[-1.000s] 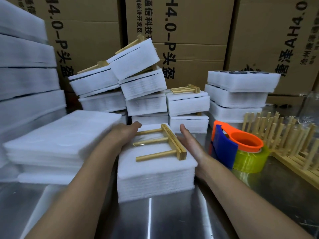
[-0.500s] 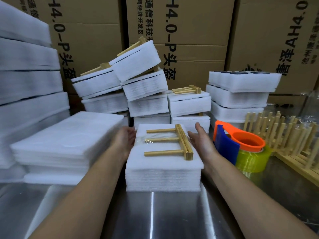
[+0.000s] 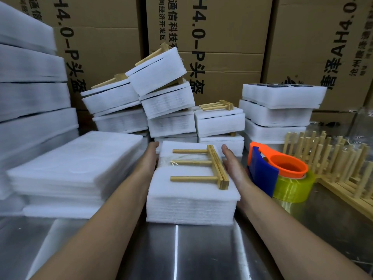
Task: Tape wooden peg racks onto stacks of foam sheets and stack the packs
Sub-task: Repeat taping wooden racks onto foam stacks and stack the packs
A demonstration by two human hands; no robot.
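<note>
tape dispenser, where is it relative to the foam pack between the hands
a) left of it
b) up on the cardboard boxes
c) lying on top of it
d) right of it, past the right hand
d: the tape dispenser stands to the right of the foam pack, just beyond the right hand that lies against the pack's side.

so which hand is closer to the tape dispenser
Right. The right hand lies flat against the foam pack's right side, right next to the tape dispenser. The left hand is on the opposite side, with the whole pack between.
</note>
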